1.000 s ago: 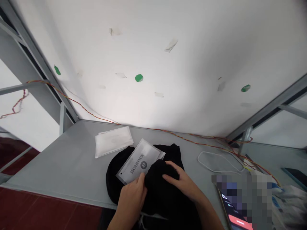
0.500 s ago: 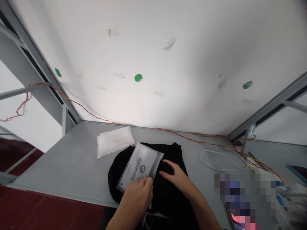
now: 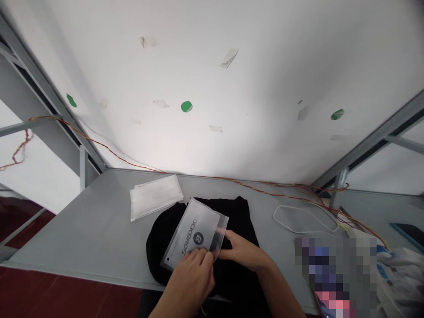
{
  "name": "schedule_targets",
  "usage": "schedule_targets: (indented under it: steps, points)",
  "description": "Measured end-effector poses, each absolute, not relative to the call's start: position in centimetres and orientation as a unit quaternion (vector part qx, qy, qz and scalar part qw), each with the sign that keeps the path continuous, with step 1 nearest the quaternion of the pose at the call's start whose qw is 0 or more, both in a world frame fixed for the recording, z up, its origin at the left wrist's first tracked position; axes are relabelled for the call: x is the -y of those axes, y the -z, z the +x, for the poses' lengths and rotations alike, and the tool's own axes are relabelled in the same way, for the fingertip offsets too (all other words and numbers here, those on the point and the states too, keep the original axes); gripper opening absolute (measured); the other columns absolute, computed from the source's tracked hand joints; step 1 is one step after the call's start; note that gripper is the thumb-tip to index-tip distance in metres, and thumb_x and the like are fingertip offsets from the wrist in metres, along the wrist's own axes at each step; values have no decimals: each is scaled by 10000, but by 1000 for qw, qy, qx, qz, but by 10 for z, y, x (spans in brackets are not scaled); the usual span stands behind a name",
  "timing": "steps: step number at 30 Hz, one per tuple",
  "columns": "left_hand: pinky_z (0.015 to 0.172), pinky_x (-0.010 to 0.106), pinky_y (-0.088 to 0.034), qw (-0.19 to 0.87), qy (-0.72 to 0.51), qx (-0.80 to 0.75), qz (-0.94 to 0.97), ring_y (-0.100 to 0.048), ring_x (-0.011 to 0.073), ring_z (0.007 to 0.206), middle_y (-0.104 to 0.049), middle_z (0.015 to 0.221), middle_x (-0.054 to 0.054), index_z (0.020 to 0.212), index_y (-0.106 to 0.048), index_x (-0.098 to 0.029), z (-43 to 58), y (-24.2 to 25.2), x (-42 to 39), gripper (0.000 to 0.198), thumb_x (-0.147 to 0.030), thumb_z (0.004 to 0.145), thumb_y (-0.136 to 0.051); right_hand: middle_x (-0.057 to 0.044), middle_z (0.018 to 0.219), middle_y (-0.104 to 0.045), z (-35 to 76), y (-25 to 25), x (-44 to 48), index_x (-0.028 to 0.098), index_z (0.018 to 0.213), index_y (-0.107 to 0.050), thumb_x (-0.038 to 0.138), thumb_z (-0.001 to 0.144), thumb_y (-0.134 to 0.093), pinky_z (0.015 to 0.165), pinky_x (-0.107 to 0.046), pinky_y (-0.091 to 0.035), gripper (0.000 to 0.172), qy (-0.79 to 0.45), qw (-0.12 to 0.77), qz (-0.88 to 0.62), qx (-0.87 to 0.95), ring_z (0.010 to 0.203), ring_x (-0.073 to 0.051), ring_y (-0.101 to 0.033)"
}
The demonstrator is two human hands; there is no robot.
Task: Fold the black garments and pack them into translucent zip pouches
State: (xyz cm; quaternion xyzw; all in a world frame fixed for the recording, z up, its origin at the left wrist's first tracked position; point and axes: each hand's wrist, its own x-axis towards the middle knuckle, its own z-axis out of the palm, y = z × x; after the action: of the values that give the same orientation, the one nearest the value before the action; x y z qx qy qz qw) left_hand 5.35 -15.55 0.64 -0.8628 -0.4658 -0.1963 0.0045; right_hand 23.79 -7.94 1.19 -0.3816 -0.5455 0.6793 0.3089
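Observation:
A frosted plastic bag (image 3: 190, 221) printed with dark ROCKBROS lettering and a round logo lies tilted over a folded black cloth item (image 3: 236, 210). My left hand (image 3: 195, 271) is closed on the lower edge of the bag, fingers curled over its front. At the bag's clear right end, my right hand (image 3: 245, 251) has its thumb and fingers on the edge. One fingertip shows through the plastic, behind or inside the bag; I cannot tell which. Under both hands the black item spreads to the front edge of the table.
Flat white packets (image 3: 155, 197) lie behind and left on the grey table (image 3: 86, 229). A white cable loop (image 3: 281, 223) rests at the right. Twisted red-yellow wires (image 3: 245, 185) run along the wall. White plastic wrapping (image 3: 397, 269) and a blurred-out patch occupy the right front.
My right hand has come off the black cloth onto the bag's right end, a fingertip now showing through it. My left fingers have spread over the bag's front. The view has shifted slightly.

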Motion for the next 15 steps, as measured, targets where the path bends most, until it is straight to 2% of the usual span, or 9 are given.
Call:
schedule_targets:
  steps: [4,7,10,15]
  points:
    - [673,381,-570,10,202,473,-857,-694,234,735,-657,821,12,878,-532,-219,56,-8,154,208,-18,891,-483,-49,1033,-830,219,-3,82,225,1050,-795,331,609,-952,1021,-464,-547,480,-715,445,-441,309,1021,-302,-755]
    - [700,413,-561,38,222,494,-840,-681,247,734,-643,812,16,873,-530,-221,58,-11,151,203,-30,900,-466,-32,983,-824,202,9,91,240,982,-774,367,634,-911,952,-422,-590,395,-709,515,-452,166,977,-280,-761]
    - [711,401,-541,38,230,509,-829,-671,239,741,-640,817,17,874,-536,-223,57,-13,148,188,-60,934,-464,-16,1014,-820,195,18,104,257,948,-764,288,623,-856,967,-394,-596,340,-708,535,-437,146,1011,-265,-757]
    - [728,390,-511,63,249,503,-825,-668,238,754,-652,821,23,868,-552,-220,61,-7,151,175,-68,925,-485,-14,1102,-810,189,24,112,281,1081,-730,246,612,-849,1028,-409,-574,485,-657,580,-451,166,1113,-278,-737]
